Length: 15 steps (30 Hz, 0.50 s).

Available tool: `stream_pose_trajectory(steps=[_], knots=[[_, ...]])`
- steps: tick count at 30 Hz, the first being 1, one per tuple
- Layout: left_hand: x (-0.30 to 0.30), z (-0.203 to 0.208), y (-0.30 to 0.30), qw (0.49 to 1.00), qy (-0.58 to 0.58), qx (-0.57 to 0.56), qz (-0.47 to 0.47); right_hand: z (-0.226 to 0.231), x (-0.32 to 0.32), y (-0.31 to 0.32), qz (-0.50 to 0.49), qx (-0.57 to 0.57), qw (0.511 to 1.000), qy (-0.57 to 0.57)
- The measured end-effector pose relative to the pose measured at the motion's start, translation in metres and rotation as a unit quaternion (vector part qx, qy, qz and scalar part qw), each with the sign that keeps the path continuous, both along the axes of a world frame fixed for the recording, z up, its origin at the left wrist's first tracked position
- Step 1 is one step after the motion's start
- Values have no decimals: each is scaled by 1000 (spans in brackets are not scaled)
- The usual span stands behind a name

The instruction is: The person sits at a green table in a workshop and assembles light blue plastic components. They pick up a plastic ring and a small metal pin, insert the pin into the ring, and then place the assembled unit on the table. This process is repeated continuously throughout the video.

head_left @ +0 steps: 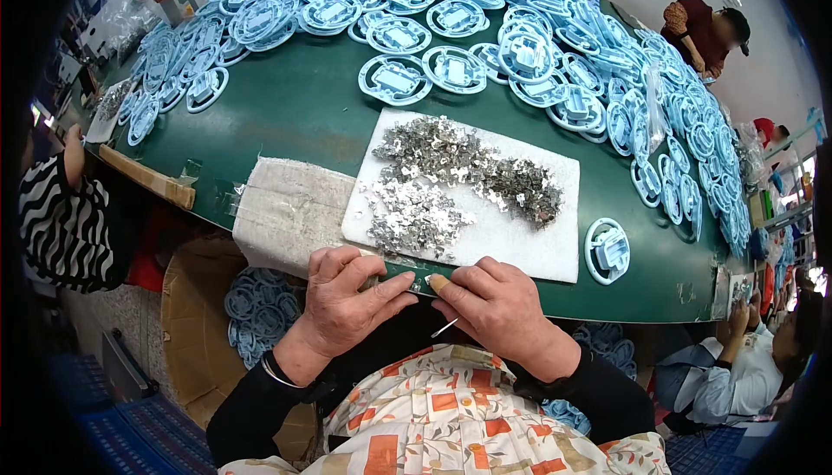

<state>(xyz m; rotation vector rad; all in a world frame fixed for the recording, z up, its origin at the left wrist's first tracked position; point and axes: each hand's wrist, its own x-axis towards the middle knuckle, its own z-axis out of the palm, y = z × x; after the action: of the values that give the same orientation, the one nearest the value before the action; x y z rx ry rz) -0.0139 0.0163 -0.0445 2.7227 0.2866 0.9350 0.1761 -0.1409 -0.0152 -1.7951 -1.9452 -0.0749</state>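
I'm looking from afar into a workshop: a big green table (299, 98) heaped with matching blue plastic parts (396, 78), small metal pieces (414, 219) piled on a white board (537, 254), and several people (695, 22) around its edge.

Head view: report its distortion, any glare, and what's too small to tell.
Head view: the edge of the green table bows, black rimming the picture; head view: the white board and paler metal pieces look bright, nearly washed out; head view: bits between left hand and right hand are too small to identify.
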Motion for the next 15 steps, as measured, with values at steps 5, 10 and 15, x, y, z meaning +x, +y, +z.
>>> stream_pose_trajectory(steps=[5, 10, 15], knots=[[4, -3, 3, 999, -27, 8, -35, -8, -4, -4, -3, 26, 1000, -6], [8, 1, 0, 998, -28, -11, -59, -7, -5, -2, -5, 37, 999, 26], [15, 6, 0, 997, -8, -6, -80, 11, 7, 9, -36, 53, 995, 73]])
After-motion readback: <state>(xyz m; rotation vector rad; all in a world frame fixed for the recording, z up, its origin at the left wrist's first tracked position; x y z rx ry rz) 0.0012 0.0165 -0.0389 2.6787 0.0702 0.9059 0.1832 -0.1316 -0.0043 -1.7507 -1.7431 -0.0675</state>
